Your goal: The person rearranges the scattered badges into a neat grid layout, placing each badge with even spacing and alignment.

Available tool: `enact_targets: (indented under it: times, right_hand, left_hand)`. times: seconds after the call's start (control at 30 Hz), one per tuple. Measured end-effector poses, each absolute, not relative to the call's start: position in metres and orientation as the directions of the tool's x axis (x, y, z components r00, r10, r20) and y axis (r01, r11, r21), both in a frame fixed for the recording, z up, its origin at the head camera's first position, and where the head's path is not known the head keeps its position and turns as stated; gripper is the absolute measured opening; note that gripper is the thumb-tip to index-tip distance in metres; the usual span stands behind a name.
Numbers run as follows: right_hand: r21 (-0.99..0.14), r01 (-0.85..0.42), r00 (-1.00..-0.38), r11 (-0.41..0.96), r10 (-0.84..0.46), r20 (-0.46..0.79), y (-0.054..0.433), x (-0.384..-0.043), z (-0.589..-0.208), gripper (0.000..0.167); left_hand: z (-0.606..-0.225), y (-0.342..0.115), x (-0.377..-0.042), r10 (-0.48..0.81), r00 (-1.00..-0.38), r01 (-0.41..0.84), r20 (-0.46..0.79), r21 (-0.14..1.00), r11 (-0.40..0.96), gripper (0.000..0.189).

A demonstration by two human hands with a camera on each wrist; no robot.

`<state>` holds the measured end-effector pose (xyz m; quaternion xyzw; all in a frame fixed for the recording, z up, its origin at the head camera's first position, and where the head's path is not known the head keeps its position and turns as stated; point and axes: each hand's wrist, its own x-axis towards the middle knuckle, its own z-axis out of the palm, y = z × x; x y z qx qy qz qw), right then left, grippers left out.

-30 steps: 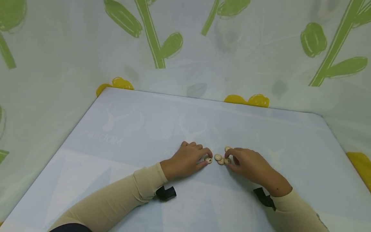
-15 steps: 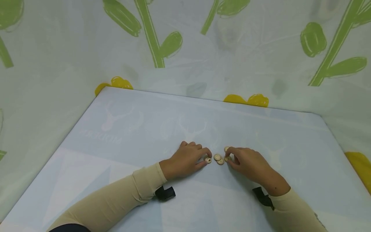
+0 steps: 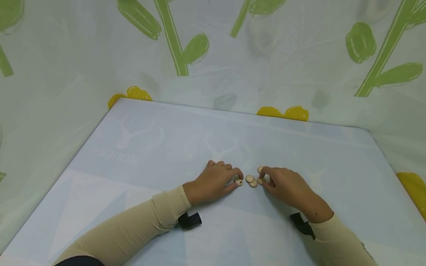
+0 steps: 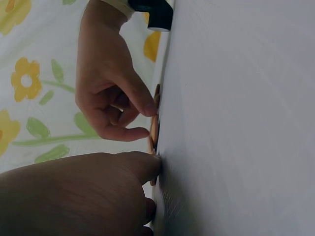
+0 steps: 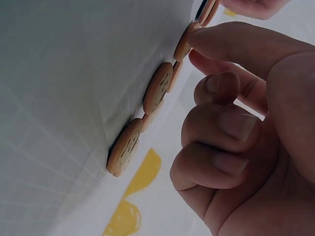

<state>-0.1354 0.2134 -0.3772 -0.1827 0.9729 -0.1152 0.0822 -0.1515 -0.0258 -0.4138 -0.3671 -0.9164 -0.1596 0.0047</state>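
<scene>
Several small, round wooden discs lie on the table, and drawn smiling faces show on them in the right wrist view. In the head view my left hand holds one dotted disc between thumb and index finger. Facing it, my right hand pinches another disc, its remaining fingers curled in toward the palm. Between the hands, an upper disc and a lower disc touch or overlap. A further disc sits just beyond the right index finger, partly covered by it. Seen edge-on in the left wrist view, the discs are mostly hidden by fingers.
The pale blue-white table carries faint antler prints. Behind it hangs a light cloth with green leaves and yellow shapes. Each wrist bears a black device, such as the left wrist mount, close above the table.
The disc at my right fingers has come slightly apart from the middle pair. Both hands stay almost in place, and the head view has shifted a little.
</scene>
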Motion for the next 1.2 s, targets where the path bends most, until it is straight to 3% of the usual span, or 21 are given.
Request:
enact_targets:
  times: [0.77,1.2]
  right_hand:
    - [-0.248,-0.39,-0.905,0.887,-0.419,-0.078,0.207,-0.129,-0.376,0.024]
    - [-0.214,-0.447,-0.886,0.869,-0.463,-0.032,0.204,-0.127,-0.377,0.018]
  left_hand:
    - [-0.414,-0.026,-0.151,0.677,-0.724,0.682,0.133,0.281,0.675,0.021]
    - [-0.415,-0.026,-0.153,0.674,-0.726,0.681,0.138,0.287,0.674,0.021]
